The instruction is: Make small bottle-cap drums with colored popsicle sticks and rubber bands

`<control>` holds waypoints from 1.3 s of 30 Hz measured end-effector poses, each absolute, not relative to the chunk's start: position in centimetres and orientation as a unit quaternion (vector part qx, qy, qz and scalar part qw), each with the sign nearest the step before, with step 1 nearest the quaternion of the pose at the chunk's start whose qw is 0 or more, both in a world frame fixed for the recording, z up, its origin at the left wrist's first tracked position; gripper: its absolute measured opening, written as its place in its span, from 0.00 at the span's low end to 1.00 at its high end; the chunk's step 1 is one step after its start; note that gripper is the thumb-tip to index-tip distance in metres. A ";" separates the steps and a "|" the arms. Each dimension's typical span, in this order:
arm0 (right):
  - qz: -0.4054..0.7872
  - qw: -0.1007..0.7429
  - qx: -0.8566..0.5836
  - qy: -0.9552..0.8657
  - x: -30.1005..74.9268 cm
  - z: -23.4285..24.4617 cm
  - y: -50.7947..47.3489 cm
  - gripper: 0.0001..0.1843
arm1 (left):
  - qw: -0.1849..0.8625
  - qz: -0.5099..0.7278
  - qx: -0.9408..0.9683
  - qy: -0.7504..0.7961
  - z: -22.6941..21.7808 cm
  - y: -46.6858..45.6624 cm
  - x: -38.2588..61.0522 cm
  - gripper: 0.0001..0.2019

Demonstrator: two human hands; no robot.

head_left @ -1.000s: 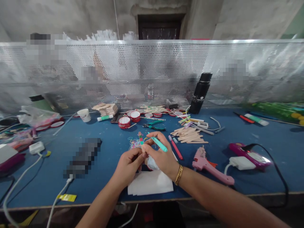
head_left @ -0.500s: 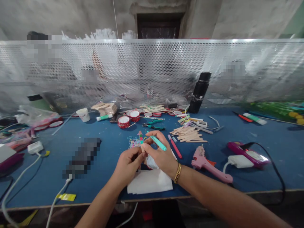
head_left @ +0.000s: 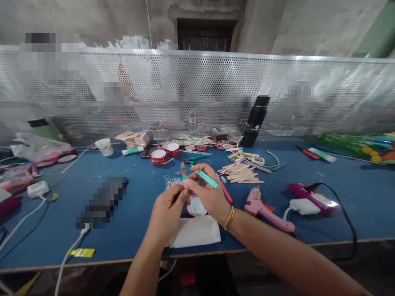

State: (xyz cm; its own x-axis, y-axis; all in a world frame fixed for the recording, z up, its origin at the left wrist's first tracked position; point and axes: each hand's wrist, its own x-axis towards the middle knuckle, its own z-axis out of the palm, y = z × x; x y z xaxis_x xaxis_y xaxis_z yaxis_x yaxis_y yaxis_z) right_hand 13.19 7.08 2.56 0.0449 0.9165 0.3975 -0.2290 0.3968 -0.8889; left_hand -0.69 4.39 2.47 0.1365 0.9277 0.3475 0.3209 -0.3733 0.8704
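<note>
My left hand (head_left: 168, 209) pinches the lower end of a painted craft stick (head_left: 184, 173) with green, red and pink bands, held upright. My right hand (head_left: 210, 195) grips a teal marker pen (head_left: 207, 179) and its thumb and fingertips meet the stick just above my left fingers. Under both hands lie a round red-rimmed lid (head_left: 196, 209) and a white sheet of paper (head_left: 195, 232) on the blue table (head_left: 138, 222). A gold bracelet (head_left: 229, 218) sits on my right wrist.
A pink glue gun (head_left: 262, 209) lies right of my hands, beyond it a magenta device with white charger (head_left: 311, 201). A red pen (head_left: 226, 193), plain wooden sticks (head_left: 242, 172), coloured rubber bands (head_left: 171, 181), red-rimmed lids (head_left: 160, 156), pliers, a black bottle (head_left: 255, 121) and a perforated metal screen (head_left: 197, 90) stand behind.
Both hands with the stick and the marker have lifted slightly away from me. The view has shifted a little, so things on the table sit further left.
</note>
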 end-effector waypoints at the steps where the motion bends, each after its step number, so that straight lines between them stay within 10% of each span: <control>1: 0.448 0.645 -0.323 -0.528 13.2 2.6 7.1 0.19 | 0.314 0.477 0.682 0.457 2.4 4.4 -0.5 0.17; 39: 0.182 0.625 -0.369 -0.664 13.9 1.8 6.7 0.09 | 0.358 0.462 0.651 0.485 -0.2 4.5 -1.8 0.16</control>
